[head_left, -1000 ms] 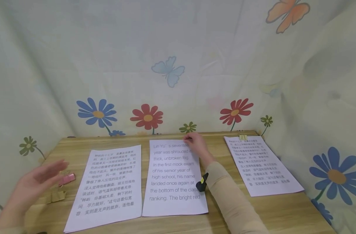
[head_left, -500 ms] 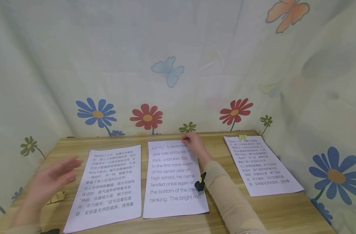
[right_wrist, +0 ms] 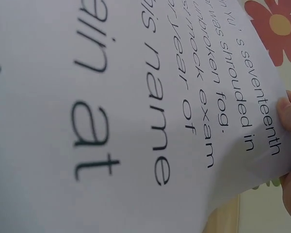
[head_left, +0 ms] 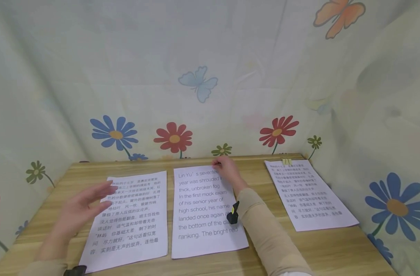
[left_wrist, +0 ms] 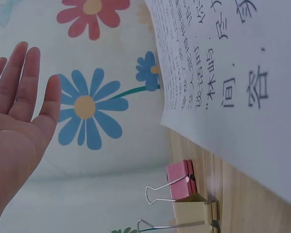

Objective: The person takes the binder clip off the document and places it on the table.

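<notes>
Left hand (head_left: 79, 209) moved over Chinese sheet (head_left: 130, 218); right grip (head_left: 227, 170) pinches English sheet (head_left: 204, 214).

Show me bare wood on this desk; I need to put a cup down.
Bare wood lies between the middle sheet and the right sheet, partly crossed by the right hand's sleeve. The left edge is crowded: clips beside the left sheet.

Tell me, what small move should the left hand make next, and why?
Probably lower the left hand flat onto the left sheet. It hovers open just above that sheet's edge, holding nothing, while the right hand pinches the top corner of the middle sheet. The clips lie behind it, untouched.
</notes>
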Motion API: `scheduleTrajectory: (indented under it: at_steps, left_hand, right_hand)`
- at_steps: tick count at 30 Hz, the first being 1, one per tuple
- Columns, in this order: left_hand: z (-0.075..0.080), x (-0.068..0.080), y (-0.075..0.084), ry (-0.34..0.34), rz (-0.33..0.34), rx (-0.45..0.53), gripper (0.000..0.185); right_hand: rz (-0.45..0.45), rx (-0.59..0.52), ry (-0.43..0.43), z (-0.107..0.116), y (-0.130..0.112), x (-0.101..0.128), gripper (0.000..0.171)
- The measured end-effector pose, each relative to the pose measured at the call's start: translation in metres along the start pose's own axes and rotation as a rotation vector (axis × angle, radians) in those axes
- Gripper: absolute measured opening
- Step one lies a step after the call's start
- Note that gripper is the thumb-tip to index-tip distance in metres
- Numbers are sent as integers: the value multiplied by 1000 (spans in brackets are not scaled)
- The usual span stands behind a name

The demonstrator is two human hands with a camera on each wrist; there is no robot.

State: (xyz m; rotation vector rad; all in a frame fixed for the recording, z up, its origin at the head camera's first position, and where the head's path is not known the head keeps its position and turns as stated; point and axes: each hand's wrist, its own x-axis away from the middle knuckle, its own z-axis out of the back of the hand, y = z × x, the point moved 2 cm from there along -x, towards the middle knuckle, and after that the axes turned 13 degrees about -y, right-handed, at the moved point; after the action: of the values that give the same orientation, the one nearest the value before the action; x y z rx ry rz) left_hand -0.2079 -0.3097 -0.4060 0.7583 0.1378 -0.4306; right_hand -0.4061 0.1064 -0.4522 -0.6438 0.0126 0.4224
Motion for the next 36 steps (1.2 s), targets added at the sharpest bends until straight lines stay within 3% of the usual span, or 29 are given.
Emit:
scheduleTrajectory:
  at_steps: [7, 22, 33, 36]
  left_hand:
    - [-11, -9, 10, -35, 3, -22, 57]
    - [-39, -30, 28, -61, -105, 52, 57]
    - [-58, -43, 42, -78, -221, 106, 57]
    - [-63, -46, 44, -90, -201, 87, 56]
  right_hand:
    - [-27, -51, -12, -8, 4, -1, 10]
    - [-131, -161, 17, -18, 6, 1, 12]
    - [-165, -133, -1, -23, 13, -3, 13]
    - [-168, -123, -4, -23, 13, -4, 13]
